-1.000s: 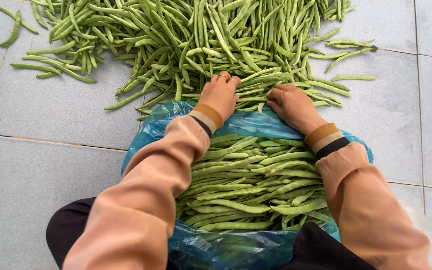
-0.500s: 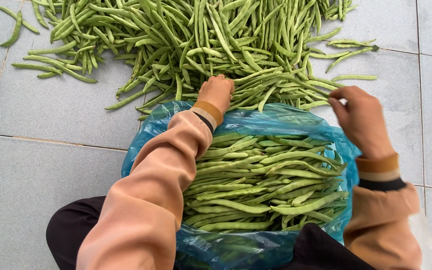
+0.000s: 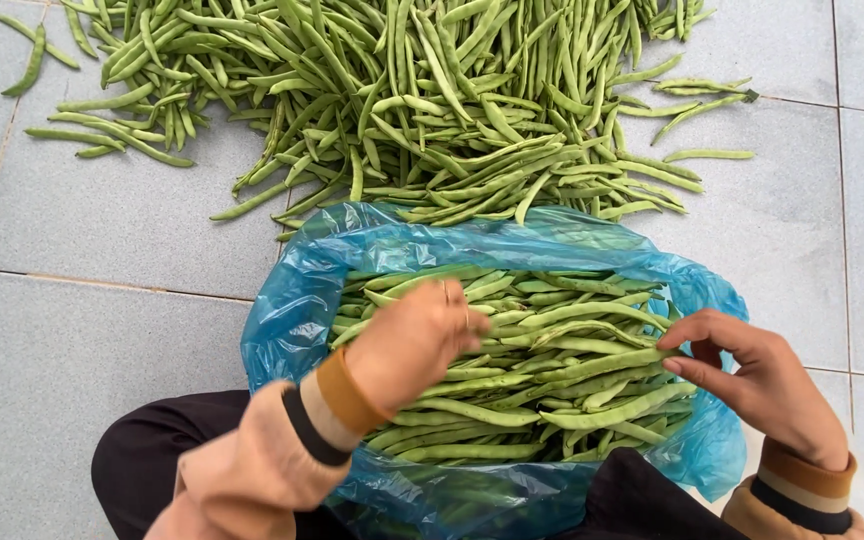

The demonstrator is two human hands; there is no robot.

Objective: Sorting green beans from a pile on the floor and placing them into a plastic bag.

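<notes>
Underfoot, grey tiled floor point(image 3: 102, 330), matte, thin grout lines. Across its far part, a broad loose heap of green beans point(image 3: 432, 90): long, slim, slightly curved pods, smooth-skinned, lying every way, with strays at the edges. Nearer, a blue plastic bag point(image 3: 292, 310), thin, crinkled, glossy, mouth rolled open; inside it, packed beans point(image 3: 542, 360) lie mostly parallel, side to side. Left hand point(image 3: 414, 340), peach sleeve with banded cuff, rests knuckles-up on the packed pods, fingers curled; whether it grips any, cannot tell. Right hand point(image 3: 762, 385), at the bag's right rim, pinches the tip of one pod between thumb and forefinger.
</notes>
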